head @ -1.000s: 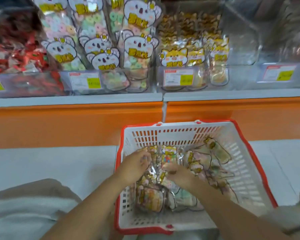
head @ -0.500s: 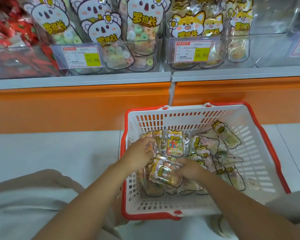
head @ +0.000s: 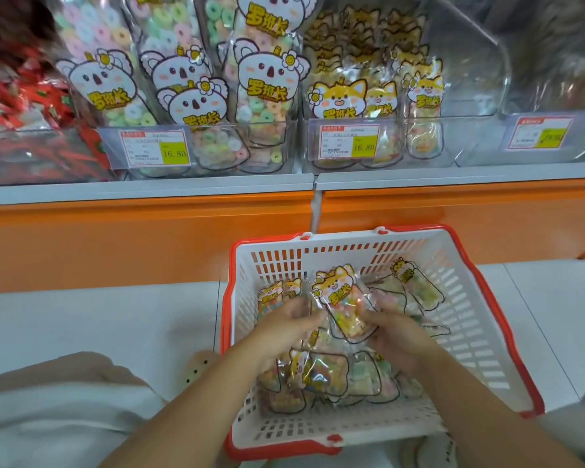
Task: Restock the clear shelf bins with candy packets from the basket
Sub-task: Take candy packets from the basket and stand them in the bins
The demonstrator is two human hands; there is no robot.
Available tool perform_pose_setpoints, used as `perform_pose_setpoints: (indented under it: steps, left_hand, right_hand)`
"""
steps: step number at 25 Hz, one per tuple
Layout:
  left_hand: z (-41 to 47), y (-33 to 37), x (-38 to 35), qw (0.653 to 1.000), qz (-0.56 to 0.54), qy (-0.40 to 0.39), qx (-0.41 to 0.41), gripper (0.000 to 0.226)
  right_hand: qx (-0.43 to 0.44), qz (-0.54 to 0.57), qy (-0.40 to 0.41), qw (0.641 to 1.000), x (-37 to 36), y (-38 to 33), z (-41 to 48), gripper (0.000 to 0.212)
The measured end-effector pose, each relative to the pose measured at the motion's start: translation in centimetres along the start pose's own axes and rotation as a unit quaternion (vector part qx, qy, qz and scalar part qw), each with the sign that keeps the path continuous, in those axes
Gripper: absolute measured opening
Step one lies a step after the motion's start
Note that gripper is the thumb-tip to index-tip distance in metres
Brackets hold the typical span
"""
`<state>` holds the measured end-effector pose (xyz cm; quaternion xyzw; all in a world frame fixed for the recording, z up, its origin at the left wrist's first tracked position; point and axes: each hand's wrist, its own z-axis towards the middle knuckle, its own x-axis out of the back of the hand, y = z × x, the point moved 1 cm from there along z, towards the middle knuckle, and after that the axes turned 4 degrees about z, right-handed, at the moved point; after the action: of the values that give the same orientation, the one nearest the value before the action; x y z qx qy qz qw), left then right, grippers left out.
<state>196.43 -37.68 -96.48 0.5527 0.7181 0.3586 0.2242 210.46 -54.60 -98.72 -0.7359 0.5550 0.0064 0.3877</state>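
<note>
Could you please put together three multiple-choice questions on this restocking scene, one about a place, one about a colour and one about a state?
1. Where does the basket stand?
A. On the floor in front of the orange shelf base
B. On the shelf among the bins
C. On the person's lap

2. What colour is the basket's rim?
A. Blue
B. Red
C. Green

3. What is the state of the raised fox packet?
A. Lying in a shelf bin
B. Gripped by the right hand
C. Lying on the floor outside the basket

Answers:
1 A, its bottom sits on the pale floor just below the orange shelf base.
2 B, a red band runs round the top of the white slatted walls.
3 B, the thumb and fingers curl round its lower part, above the pile of packets.
</note>
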Motion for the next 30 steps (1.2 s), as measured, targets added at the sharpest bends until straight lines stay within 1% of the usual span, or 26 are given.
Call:
perform_pose_setpoints:
  steps: [2, 3, 5, 8, 9, 10, 11, 12, 13, 14, 15, 16, 17, 18, 19, 20, 21, 22, 23, 24, 25, 26, 27, 28, 29, 30]
  left_hand:
    - [-0.1, 0.7, -0.7, 0.985, -0.164, -0.042, 0.016, 0.083]
    - [0.0, 0.8, -0.9, 0.977, -0.206, -0.046, 0.017, 0.077]
    - [0.2, 1.1, -1.2, 0.976, -0.217, -0.025, -0.002, 0.057]
    - [0.3, 1.2, -1.4, 0.986, -0.160, 0.044, -0.022, 0.033]
    - [0.2, 1.4, -1.4, 0.988, -0.142, 0.057, -0.027, 0.026]
    - [0.1, 1.4, -1.4, 0.988, -0.137, 0.057, -0.034, 0.027]
    - [0.3, 1.3, -1.4, 0.989, -0.140, 0.045, -0.034, 0.038]
    - [0.3, 1.3, -1.4, 0.988, -0.147, 0.035, -0.028, 0.053]
    - [0.3, 1.4, -1.3, 0.986, -0.161, 0.030, -0.030, 0.059]
    - [0.1, 1.7, -1.3, 0.985, -0.168, 0.031, -0.039, 0.053]
    - [-0.2, 2.1, -1.3, 0.984, -0.168, 0.033, -0.046, 0.043]
    - [-0.2, 2.2, -1.3, 0.983, -0.172, 0.034, -0.048, 0.037]
    - [-0.3, 2.5, -1.3, 0.983, -0.179, 0.029, -0.043, 0.032]
    - [-0.4, 2.7, -1.4, 0.981, -0.189, 0.020, -0.038, 0.032]
    - [-0.7, 2.9, -1.5, 0.980, -0.196, 0.007, -0.029, 0.039]
    - [-0.9, 3.2, -1.6, 0.981, -0.191, -0.004, -0.027, 0.053]
    - [-1.1, 3.5, -1.9, 0.986, -0.165, -0.009, -0.033, 0.068]
    - [-1.2, 3.9, -2.1, 0.991, -0.126, -0.003, -0.051, 0.078]
    - [-1.5, 4.5, -2.3, 0.992, -0.094, 0.017, -0.079, 0.073]
    - [-1.9, 5.5, -2.3, 0.991, -0.073, 0.041, -0.105, 0.056]
    - [-2.0, 6.4, -2.2, 0.989, -0.055, 0.054, -0.124, 0.039]
    - [-2.2, 7.6, -1.9, 0.986, -0.038, 0.059, -0.149, 0.033]
    - [-2.9, 9.3, -1.8, 0.983, -0.025, 0.047, -0.178, 0.030]
    - [-3.8, 11.4, -1.8, 0.977, -0.008, 0.035, -0.208, 0.031]
    - [-4.6, 13.6, -1.6, 0.970, 0.014, 0.032, -0.239, 0.034]
    - [-5.5, 15.8, -1.6, 0.962, 0.043, 0.043, -0.266, 0.033]
  right_hand:
    - [0.001, 0.033, -0.049, 0.998, -1.0, 0.0, -0.6, 0.055]
    - [0.003, 0.033, -0.066, 0.997, -1.5, 0.0, -0.9, 0.049]
    - [0.021, -0.008, -0.062, 0.998, -1.9, -0.3, -1.4, 0.043]
    - [0.093, -0.162, -0.027, 0.982, -2.5, -1.3, -2.5, 0.045]
    - [0.118, -0.201, -0.014, 0.972, -2.8, -1.6, -2.7, 0.038]
    - [0.142, -0.229, 0.005, 0.963, -3.1, -2.0, -3.0, 0.028]
    - [0.166, -0.243, 0.032, 0.955, -3.3, -2.3, -3.1, 0.019]
    - [0.180, -0.230, 0.068, 0.954, -3.1, -2.7, -3.1, 0.015]
    - [0.185, -0.186, 0.102, 0.960, -2.5, -3.1, -2.9, 0.016]
    - [0.178, -0.118, 0.121, 0.969, -1.7, -3.7, -2.7, 0.017]
    - [0.167, -0.047, 0.109, 0.979, -1.3, -4.2, -2.8, 0.018]
    - [0.151, -0.002, 0.084, 0.985, -1.0, -4.7, -2.9, 0.020]
    - [0.135, 0.010, 0.049, 0.990, -1.0, -4.9, -3.2, 0.024]
    - [0.118, -0.007, 0.020, 0.993, -1.4, -4.8, -3.5, 0.029]
    - [0.115, -0.046, -0.003, 0.992, -2.0, -4.3, -3.7, 0.034]
    - [0.129, -0.105, -0.003, 0.986, -2.7, -3.6, -3.9, 0.036]
    - [0.151, -0.173, 0.020, 0.973, -3.5, -2.9, -4.1, 0.035]
    - [0.175, -0.226, 0.051, 0.957, -4.1, -2.6, -4.3, 0.035]
    - [0.195, -0.252, 0.078, 0.945, -4.6, -2.6, -4.5, 0.036]
    - [0.208, -0.254, 0.091, 0.940, -5.1, -3.3, -5.1, 0.037]
    - [0.215, -0.242, 0.085, 0.942, -5.6, -4.5, -5.7, 0.038]
    - [0.211, -0.240, 0.063, 0.946, -6.1, -6.1, -6.5, 0.043]
    - [0.211, -0.247, 0.024, 0.945, -6.7, -7.7, -7.6, 0.046]
    - [0.217, -0.266, -0.013, 0.939, -7.4, -9.5, -8.8, 0.043]
    - [0.235, -0.285, -0.046, 0.928, -8.2, -11.5, -10.0, 0.037]
    - [0.262, -0.303, -0.060, 0.914, -9.0, -13.5, -11.2, 0.034]
